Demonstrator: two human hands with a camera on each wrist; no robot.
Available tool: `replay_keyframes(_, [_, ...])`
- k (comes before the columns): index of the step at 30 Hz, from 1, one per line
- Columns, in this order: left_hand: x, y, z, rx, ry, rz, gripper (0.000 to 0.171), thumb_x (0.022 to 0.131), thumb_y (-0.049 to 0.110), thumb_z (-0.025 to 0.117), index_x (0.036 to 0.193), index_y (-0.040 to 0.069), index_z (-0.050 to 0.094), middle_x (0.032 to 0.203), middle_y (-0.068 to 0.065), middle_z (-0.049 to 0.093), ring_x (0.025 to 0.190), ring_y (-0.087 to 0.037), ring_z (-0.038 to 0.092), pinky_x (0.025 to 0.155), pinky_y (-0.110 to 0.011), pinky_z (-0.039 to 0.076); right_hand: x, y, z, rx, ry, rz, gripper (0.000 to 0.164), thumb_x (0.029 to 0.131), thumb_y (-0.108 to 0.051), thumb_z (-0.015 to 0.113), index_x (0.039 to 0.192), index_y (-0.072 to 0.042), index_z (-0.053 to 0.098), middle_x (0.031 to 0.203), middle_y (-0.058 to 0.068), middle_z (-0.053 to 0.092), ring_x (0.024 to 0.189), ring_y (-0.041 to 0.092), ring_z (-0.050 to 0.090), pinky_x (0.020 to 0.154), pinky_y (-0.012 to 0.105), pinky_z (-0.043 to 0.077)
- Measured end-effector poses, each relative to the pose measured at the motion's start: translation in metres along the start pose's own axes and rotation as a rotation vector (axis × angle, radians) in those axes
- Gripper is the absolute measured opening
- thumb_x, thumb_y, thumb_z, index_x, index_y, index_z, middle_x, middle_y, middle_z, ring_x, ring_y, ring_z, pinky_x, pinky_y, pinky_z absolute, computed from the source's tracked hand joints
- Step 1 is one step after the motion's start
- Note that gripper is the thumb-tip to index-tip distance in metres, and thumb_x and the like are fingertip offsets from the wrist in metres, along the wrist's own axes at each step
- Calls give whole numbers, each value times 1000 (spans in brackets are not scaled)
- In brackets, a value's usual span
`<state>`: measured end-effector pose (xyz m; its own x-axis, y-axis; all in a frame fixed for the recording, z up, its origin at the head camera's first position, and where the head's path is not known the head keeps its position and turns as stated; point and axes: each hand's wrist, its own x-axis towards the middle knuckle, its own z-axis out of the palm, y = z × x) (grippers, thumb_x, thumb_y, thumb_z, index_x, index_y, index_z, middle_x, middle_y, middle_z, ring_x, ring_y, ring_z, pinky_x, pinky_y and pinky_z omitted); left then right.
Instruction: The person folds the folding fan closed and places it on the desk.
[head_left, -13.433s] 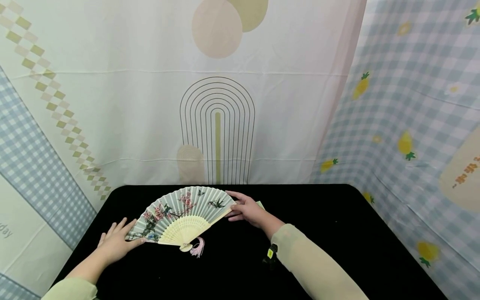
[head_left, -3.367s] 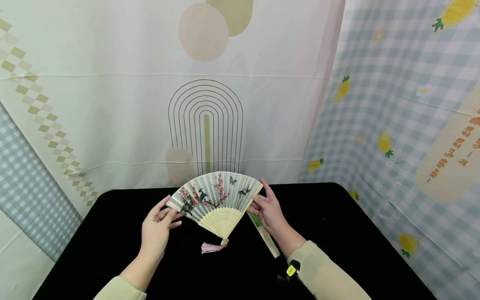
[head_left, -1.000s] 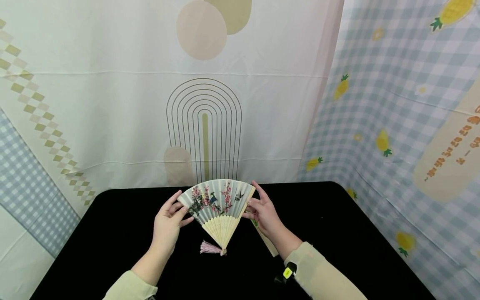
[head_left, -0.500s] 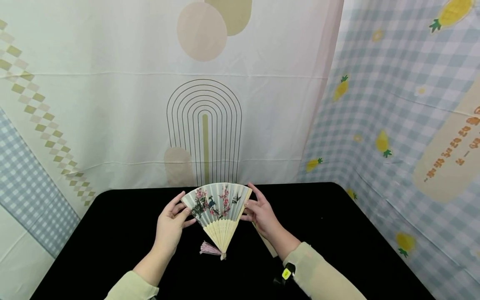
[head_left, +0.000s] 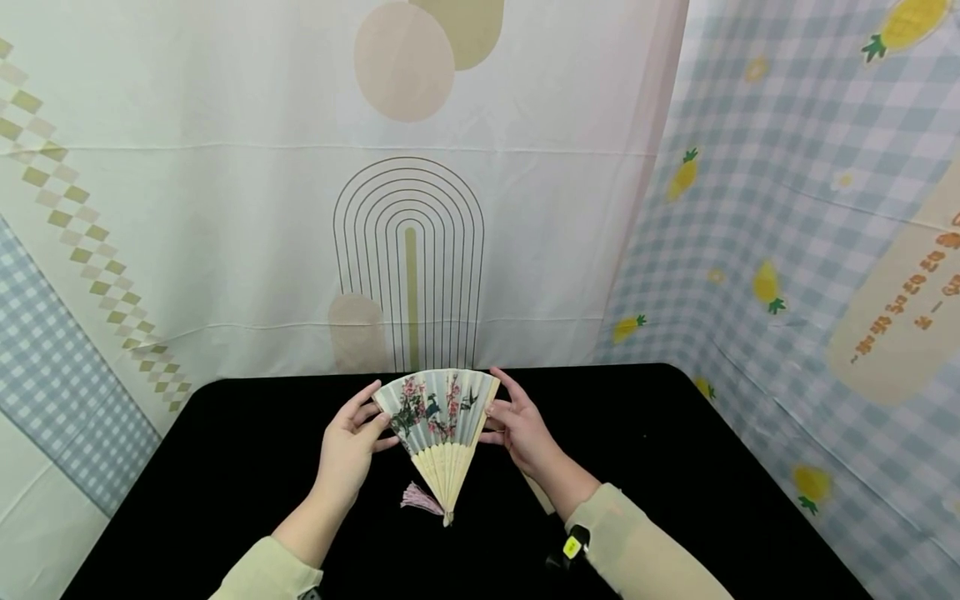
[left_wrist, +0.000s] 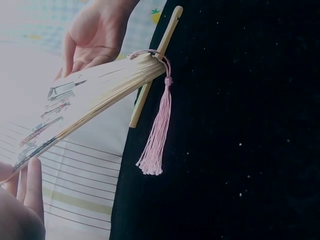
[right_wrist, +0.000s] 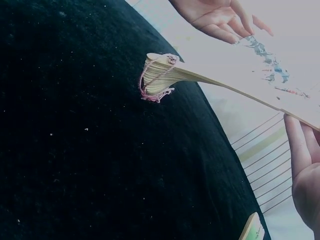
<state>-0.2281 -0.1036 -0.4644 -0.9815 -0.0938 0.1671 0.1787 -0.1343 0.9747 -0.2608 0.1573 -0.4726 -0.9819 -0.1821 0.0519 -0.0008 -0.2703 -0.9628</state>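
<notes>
A folding fan [head_left: 438, 408] with a pale, flower-and-bird printed leaf and cream ribs is partly spread between my hands. Its pivot end points toward me, and a pink tassel [head_left: 420, 497] hangs from it, plain in the left wrist view [left_wrist: 157, 130]. My left hand [head_left: 345, 454] pinches the leaf's left edge between thumb and fingers. On the opposite side, my right hand [head_left: 528, 433] grips the outer guard stick, fingers behind it. Both wrist views show the fan held up off the table.
A flat pale wooden stick-like thing [head_left: 538, 493] lies on the black table [head_left: 660, 500], mostly hidden under my right hand; the right wrist view shows green on its end [right_wrist: 253, 229]. A white printed curtain [head_left: 555, 267] hangs behind the table, and a checked one [head_left: 750, 350] on the right.
Over the last second the fan has become narrower as my hands moved closer together. Earlier it was spread wide and lay lower left; since then it was lifted and turned more upright.
</notes>
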Motion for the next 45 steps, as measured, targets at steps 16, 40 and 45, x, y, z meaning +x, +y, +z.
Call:
replay_keyframes(16, [2, 0, 10, 10, -47, -6, 53, 97, -4, 59, 145, 17, 52, 112, -13, 62, 90, -13, 67, 73, -35, 61, -1, -5, -2, -31, -64, -2, 66, 100, 0, 53, 156, -25, 30, 122, 19, 67, 89, 23, 73, 69, 35, 61])
replay_keyframes(40, [6, -1, 15, 33, -112, -1, 53, 97, -2, 60, 144, 20, 52, 114, -17, 61, 91, -15, 66, 73, -35, 61, 1, -2, 2, -49, -134, 9, 65, 100, -1, 52, 156, -27, 30, 117, 12, 70, 88, 23, 73, 70, 39, 61])
replay_keyframes(45, [7, -2, 16, 45, -122, -4, 52, 97, -2, 61, 143, 20, 52, 116, -18, 62, 89, -15, 67, 73, -35, 61, 1, -1, 3, -49, -152, 4, 65, 100, 0, 51, 157, -24, 30, 114, 9, 71, 88, 22, 73, 69, 38, 61])
